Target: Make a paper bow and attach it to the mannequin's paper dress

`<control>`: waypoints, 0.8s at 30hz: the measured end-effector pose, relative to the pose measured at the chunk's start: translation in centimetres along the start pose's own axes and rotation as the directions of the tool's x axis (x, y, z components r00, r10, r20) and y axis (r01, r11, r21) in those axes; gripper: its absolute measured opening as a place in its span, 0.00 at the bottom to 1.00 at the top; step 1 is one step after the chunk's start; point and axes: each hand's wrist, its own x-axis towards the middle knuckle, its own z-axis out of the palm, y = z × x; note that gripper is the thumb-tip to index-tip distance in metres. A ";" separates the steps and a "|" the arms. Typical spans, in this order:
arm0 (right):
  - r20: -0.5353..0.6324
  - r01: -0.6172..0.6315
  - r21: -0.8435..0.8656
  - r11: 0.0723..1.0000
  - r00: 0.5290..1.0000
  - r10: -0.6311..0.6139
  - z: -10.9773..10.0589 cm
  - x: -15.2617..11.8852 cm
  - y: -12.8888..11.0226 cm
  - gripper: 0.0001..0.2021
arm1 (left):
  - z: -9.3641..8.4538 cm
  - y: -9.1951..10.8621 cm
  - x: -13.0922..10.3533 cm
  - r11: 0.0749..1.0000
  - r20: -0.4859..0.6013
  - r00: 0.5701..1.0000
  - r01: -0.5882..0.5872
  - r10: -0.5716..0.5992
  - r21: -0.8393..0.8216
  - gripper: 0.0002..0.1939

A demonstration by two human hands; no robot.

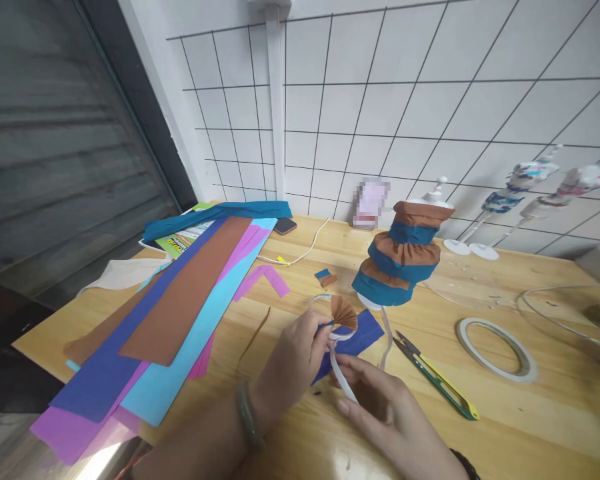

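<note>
My left hand [300,350], with a bangle on its wrist, pinches a small pleated brown piece [343,312] that fans out beyond the fingertips. A bit of teal shows at the pinch, and a thin white band curls around the piece. From there a white tape strip [343,377] runs down to my right hand [387,407], whose thumb and fingers close around its lower end. Under and behind the hands lies a dark blue piece [363,331]. Just beyond stands a miniature dress form [405,257] wrapped in gathered brown and teal bands.
Right of my hands lie yellow-green thread snips [437,380] and a tape roll [497,350]. Long brown, blue, purple and cyan strips [180,293] pile up at the left. A phone [285,227] and a white cable [305,253] are at the back, below the wall grid.
</note>
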 end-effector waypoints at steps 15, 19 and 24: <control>0.001 -0.040 0.156 0.987 0.999 0.041 0.2 0.5 -0.5 0.15 | 0.2 0.4 0.2 0.966 0.143 0.971 0.210 -0.189 -0.148 0.06; -0.032 0.106 0.089 0.990 0.994 -0.103 0.2 0.5 -0.6 0.10 | 0.3 0.3 0.3 0.993 0.100 0.989 0.113 -0.109 -0.039 0.07; -0.047 0.125 0.060 0.990 0.991 -0.122 0.2 0.6 -0.3 0.09 | 0.2 0.3 0.5 0.999 0.075 0.997 0.000 -0.003 0.040 0.09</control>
